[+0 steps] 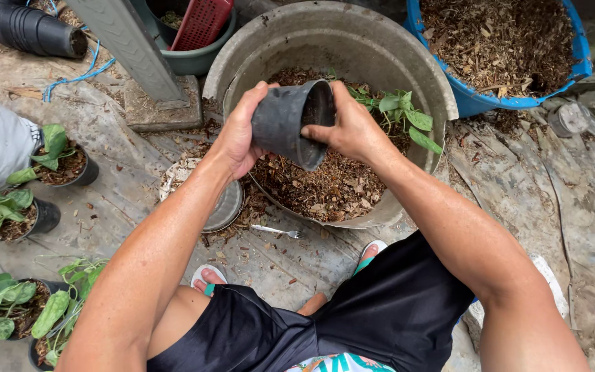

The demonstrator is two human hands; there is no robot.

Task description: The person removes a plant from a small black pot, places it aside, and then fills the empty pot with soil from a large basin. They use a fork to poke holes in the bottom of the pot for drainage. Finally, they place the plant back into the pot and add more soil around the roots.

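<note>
Both hands clasp a small black pot (290, 124), tipped on its side above the grey basin (242, 62) of bark mix: left hand (239, 131) at nine o'clock, right hand (349, 131) at three. Tilted further, mix could spill; loosened fingers could drop it onto the green cutting (401, 114).

Matt black plastic pot (282, 122); dull, scuffed grey metal basin (380, 41).
</note>
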